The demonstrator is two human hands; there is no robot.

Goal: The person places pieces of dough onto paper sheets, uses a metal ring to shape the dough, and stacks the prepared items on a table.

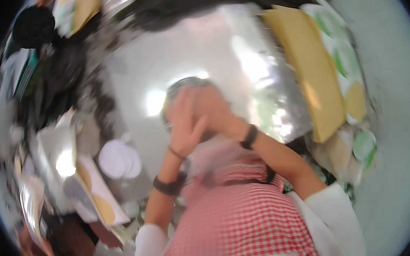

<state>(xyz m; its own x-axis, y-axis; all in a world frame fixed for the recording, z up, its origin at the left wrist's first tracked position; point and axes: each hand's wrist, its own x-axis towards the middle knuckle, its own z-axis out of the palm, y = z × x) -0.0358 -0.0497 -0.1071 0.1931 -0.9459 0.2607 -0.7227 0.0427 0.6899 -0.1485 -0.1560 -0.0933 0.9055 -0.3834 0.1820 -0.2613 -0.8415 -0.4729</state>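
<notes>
My left hand (185, 114) lies over a round, dark-rimmed thing (195, 82) with its fingers stretched out and pointing away from me. My right hand (218, 110) reaches in from the right and overlaps the left at the same thing. Its fingers are smeared by motion and partly covered. The hands hide most of the round thing, so its kind does not show. Beneath it is a broad shiny silver surface (139, 68). Several pale round discs (114, 159) lie together to the left of my left wrist.
On the right stand a long yellow board (311, 79) and a white sheet with green leaf shapes (331, 24). Dark material (216, 2) spreads along the far side. Sheets and scraps (56, 159) crowd the left. Another person's dark-haired head (34, 27) shows at the upper left.
</notes>
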